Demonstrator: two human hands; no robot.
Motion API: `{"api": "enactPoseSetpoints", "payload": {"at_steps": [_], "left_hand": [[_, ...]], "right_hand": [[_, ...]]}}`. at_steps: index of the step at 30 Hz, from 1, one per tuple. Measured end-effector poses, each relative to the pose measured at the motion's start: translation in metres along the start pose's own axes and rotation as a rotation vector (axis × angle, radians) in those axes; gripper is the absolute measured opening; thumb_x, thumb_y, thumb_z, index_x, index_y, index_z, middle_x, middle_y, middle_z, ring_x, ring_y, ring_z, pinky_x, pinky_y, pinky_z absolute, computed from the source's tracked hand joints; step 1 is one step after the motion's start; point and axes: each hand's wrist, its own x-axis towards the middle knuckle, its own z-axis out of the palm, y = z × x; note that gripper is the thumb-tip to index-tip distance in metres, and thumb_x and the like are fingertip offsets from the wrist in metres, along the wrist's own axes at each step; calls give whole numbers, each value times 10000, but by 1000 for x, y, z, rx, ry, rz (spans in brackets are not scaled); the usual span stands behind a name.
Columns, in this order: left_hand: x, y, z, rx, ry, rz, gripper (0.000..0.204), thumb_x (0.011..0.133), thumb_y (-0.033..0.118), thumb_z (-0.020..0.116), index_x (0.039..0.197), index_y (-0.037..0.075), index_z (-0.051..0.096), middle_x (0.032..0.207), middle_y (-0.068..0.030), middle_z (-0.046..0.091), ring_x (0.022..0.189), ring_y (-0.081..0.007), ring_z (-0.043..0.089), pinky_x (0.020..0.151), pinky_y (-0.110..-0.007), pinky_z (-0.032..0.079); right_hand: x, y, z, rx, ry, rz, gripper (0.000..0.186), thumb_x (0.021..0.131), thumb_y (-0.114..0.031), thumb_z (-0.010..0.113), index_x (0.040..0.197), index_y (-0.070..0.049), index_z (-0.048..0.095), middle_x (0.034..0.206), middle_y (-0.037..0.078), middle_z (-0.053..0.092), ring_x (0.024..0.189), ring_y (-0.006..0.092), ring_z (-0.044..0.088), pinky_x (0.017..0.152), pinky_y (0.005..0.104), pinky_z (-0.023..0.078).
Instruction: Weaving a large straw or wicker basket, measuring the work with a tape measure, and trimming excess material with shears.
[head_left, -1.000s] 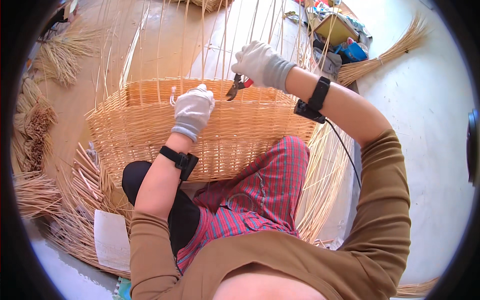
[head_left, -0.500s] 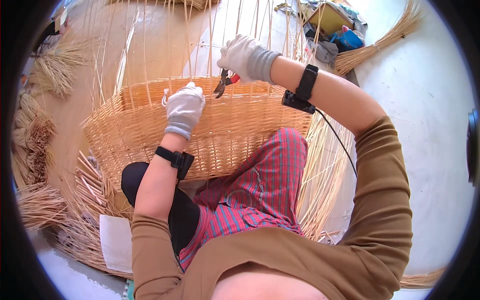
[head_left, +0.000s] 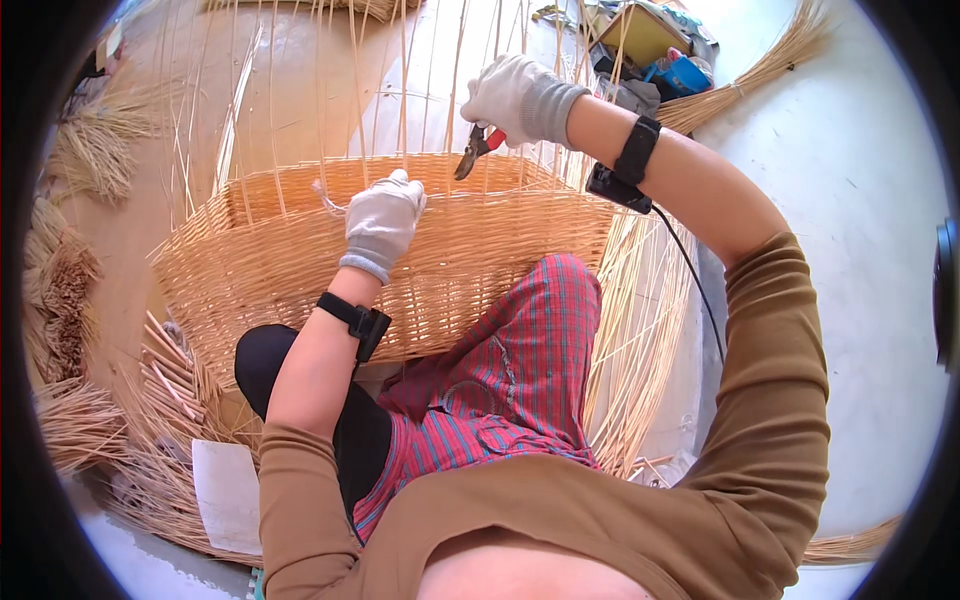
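Note:
A large wicker basket (head_left: pixel 430 235) leans against my bent knee, its long upright stakes (head_left: pixel 403 85) rising from the far side of the weave. My left hand (head_left: pixel 385 218), in a white knitted glove, is closed at the near rim; its fingertips are partly hidden behind the weave. A loose bit of glove thread (head_left: pixel 327 198) sticks out beside it. Above the rim, my gloved right hand (head_left: pixel 515 100) is wrapped round red-handled pruning shears (head_left: pixel 468 160). Their dark blades point down toward the inside of the basket, just right of my left hand.
Bundles of thin canes lie along the left (head_left: pixel 90 150) and lower left. Long loose canes (head_left: pixel 640 350) spread right of my knee. At the back right stand a blue container (head_left: pixel 685 75) and a tied cane bundle (head_left: pixel 750 85). A white sheet (head_left: pixel 227 497) lies lower left.
My left hand has shifted right along the rim. My right hand, with the shears, has also moved right and slightly up. The whole view has drifted a little.

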Motion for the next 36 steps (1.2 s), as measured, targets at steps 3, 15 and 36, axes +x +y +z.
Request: {"api": "enactPoseSetpoints", "payload": {"at_steps": [3,15,36], "left_hand": [[7,4,11,28,-17,-30,197,930,299,630,920,106,661,930,-98,653,877,-306,670,730,-449,535],[-8,15,1,54,-65,36,385,882,237,707,1257,160,664,1025,-168,653,892,-328,691,726,-466,541],[-135,115,40,-1233,-205,-449,312,1045,363,573,1092,61,632,787,-27,649,681,-94,602,639,-267,501]], "right_hand": [[0,-12,16,-58,92,10,377,750,-270,838,1076,-144,696,1002,35,678,986,255,678,832,396,559],[-44,18,45,406,133,373,171,872,-250,680,981,-118,689,804,106,707,817,292,720,667,444,560],[-134,-156,167,2376,980,706,150,921,-115,742,1022,-59,645,908,-19,642,811,80,597,691,262,504]]}}
